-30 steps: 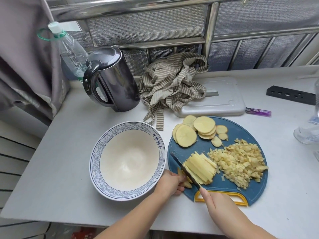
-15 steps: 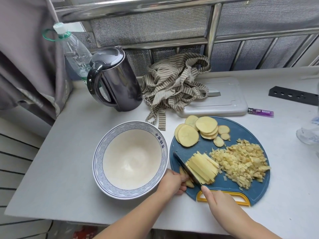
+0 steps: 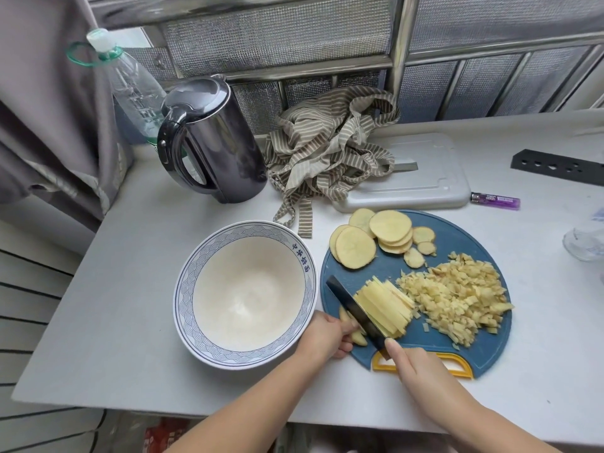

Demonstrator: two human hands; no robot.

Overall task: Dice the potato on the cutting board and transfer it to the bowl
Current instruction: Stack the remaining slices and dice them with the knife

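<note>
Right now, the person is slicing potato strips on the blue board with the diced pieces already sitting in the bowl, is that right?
Not quite. The head view shows the bowl empty; the diced pieces lie piled on the blue board, right of the potato strips. The rest holds: the right hand works the knife through the strips.

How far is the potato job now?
Done: a diced pile lies on the cutting board. In hand: the right hand holds the knife at the strips, the left hand grips the uncut piece. Left: the round slices are whole; the bowl is empty.
</note>
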